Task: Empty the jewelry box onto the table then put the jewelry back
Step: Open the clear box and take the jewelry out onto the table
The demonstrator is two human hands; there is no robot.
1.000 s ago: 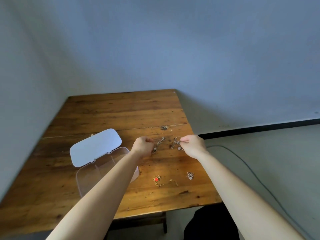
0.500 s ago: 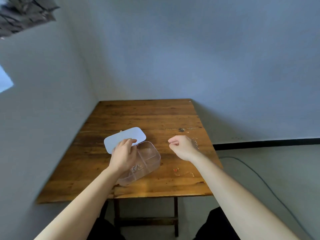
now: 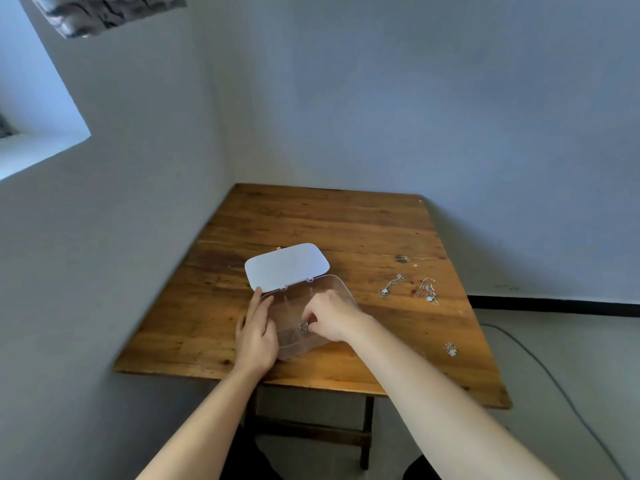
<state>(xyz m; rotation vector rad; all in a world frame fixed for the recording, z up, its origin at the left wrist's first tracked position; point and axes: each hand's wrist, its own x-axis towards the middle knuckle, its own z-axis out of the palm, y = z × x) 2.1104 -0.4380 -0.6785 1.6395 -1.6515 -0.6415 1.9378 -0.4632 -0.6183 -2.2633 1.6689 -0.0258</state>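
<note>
- We see the clear jewelry box near the left-front part of the tabletop, its white lid swung open and lying flat behind it.
- Left hand rests flat against the box's left wall, fingers extended and bracing it, not wrapped around anything.
- Right hand reaches into the box from the right, fingers pinched close at a small silver jewelry piece in the near compartment; whether we are gripping or letting go of it we cannot tell.
- Loose on the tabletop, well to the right of the box: a chain with a pendant, a second chain beside it, and a small silver piece nearer the front edge.
- Key relation: all loose pieces lie right of the box, so we judge the right hand the nearer one, while the left holds the box.
- The two chains run roughly front-to-back, slightly slanted.
</note>
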